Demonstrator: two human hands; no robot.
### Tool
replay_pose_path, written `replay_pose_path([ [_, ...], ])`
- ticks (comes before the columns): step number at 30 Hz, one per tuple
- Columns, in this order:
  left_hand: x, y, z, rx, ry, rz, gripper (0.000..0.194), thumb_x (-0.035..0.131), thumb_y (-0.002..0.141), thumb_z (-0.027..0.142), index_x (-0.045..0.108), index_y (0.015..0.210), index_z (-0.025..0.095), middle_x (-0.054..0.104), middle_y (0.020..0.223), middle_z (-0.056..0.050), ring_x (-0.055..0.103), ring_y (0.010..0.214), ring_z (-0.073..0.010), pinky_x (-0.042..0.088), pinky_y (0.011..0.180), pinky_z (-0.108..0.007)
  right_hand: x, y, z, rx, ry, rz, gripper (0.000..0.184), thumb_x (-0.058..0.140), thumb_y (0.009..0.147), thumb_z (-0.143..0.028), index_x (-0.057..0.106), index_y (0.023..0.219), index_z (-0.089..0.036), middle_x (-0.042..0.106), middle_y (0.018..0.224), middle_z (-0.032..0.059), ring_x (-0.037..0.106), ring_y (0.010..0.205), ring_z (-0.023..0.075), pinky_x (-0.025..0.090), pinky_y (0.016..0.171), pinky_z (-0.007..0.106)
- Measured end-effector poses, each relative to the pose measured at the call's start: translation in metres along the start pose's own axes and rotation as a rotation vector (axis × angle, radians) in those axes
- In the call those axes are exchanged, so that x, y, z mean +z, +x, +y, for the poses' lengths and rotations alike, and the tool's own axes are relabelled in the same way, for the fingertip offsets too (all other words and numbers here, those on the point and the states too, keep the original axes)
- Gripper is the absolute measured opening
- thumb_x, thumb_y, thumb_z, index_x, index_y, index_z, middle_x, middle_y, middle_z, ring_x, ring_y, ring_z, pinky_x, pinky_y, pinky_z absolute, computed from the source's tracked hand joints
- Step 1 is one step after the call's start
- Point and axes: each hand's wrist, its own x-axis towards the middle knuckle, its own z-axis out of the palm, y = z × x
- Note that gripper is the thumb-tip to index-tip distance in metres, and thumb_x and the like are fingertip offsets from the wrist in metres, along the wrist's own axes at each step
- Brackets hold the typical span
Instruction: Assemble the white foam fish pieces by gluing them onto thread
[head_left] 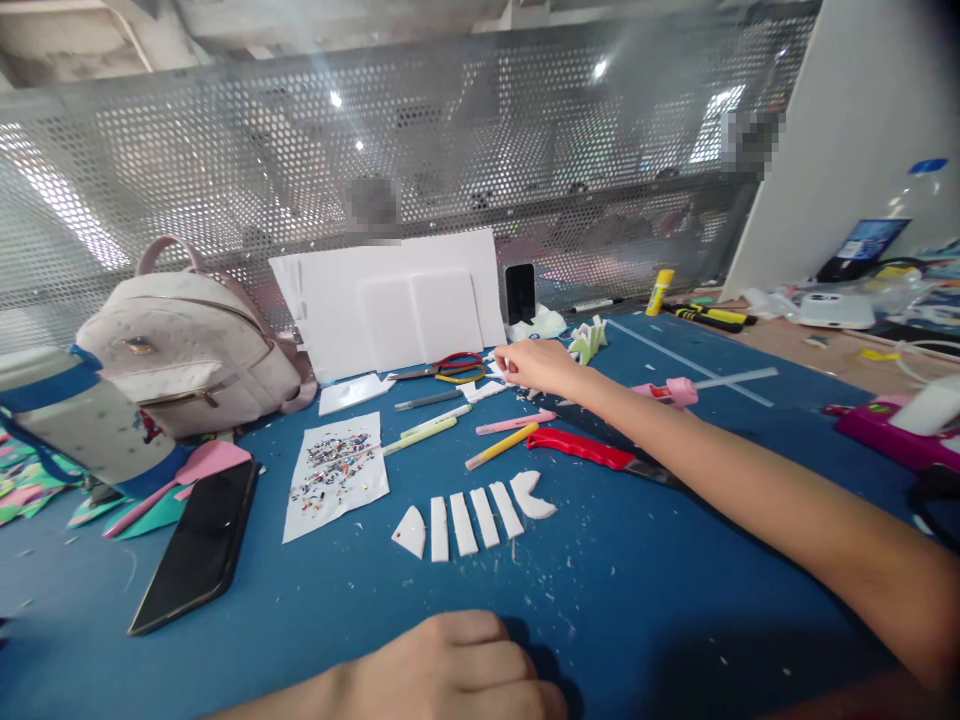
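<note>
My right hand (540, 366) reaches across the blue mat, its fingers pinched together among white scraps (484, 390); what they hold, if anything, is hidden. My left hand (457, 668) rests at the near edge, fingers curled in, with nothing visible in it. Between the hands lies a row of white foam pieces (464, 524): a pointed head with a small hole, several strips and a notched tail, arranged like a fish. A red-handled knife (577, 448) lies partly under my right forearm. Beyond the row are a yellow marker (501, 446), a pink marker (516, 423) and red-handled scissors (450, 368).
Colourful bits cover a white sheet (300, 515) at left. A black phone (199, 545), a tumbler (82, 420) and a backpack (202, 345) stand or lie further left. White boards (330, 300) lean behind. A pink glue gun (679, 391) and glue stick (660, 291) are right.
</note>
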Motion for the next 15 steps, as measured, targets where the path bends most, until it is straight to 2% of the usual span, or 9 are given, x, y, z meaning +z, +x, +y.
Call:
replay_pose_path([
  [15,0.0,0.0,-0.001,-0.016,0.003,-0.02,0.043,0.023,0.111,0.021,0.063,0.103,0.007,0.076,0.096,-0.004,0.06,0.071,-0.0125,0.049,0.067,-0.027,-0.017,-0.002,0.003,0.012,0.006,0.026,0.033,0.062,0.098,-0.037,0.061,0.125,-0.019,0.063,0.127,0.0093,0.065,0.107,0.0231,0.057,0.09,0.045],
])
